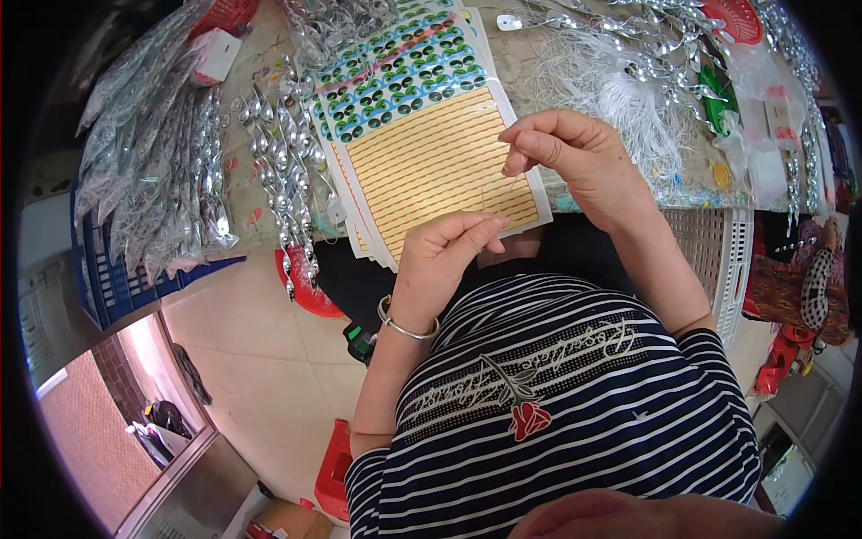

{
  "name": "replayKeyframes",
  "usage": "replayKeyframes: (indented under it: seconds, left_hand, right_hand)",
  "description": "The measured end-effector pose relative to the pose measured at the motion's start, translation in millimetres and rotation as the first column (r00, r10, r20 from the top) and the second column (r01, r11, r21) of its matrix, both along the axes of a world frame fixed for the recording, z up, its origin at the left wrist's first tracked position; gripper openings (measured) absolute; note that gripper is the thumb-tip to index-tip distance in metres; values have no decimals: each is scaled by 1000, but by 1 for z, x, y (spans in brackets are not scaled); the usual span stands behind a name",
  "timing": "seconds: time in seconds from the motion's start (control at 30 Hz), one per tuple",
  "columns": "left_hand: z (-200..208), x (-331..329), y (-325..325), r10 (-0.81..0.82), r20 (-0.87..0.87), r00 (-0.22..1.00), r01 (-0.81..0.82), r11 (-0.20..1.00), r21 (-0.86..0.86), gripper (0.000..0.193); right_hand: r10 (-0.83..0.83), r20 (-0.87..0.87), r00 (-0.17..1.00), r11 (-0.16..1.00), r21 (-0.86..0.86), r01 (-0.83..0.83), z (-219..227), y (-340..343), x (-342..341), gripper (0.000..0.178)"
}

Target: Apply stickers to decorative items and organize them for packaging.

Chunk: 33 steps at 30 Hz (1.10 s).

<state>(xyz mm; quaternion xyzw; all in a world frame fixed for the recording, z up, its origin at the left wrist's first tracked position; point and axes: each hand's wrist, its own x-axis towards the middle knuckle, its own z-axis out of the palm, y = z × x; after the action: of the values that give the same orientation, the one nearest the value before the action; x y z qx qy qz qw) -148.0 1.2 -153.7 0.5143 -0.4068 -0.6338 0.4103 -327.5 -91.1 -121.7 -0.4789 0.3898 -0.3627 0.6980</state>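
Observation:
My left hand is closed in a pinch, thumb against fingers, over the lower edge of a sticker sheet. My right hand also pinches, held above the sheet's right edge. Whatever lies between the fingertips is too fine to make out; a faint thread-like line shows near them. The sheet tops a small stack. Rows of green and black eye-shaped stickers fill its far part, while the near part is bare yellow backing with thin red lines. Silver twisted strips lie left of the sheet, some hanging over the table edge.
White thread bundles and more silver strips lie on the table at right. Plastic-wrapped silver strips pile up at left above a blue crate. A white box, red basket and white plastic crate stand around.

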Motion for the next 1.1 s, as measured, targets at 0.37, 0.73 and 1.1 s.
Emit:
replayKeyframes:
  seconds: [0.37,0.73,1.1]
  left_hand:
    - [-4,1,2,40,12,999,-40,999,-9,17]
    - [-7,2,4,32,67,997,-30,999,-37,16]
    - [-5,4,6,-35,20,999,35,999,-19,16]
  right_hand:
    - [72,-395,916,856,-447,-260,-2,11,0,10]
    - [83,-454,887,829,-463,-314,-4,14,4,11]
    - [72,-328,942,889,-406,-210,-8,9,7,7]
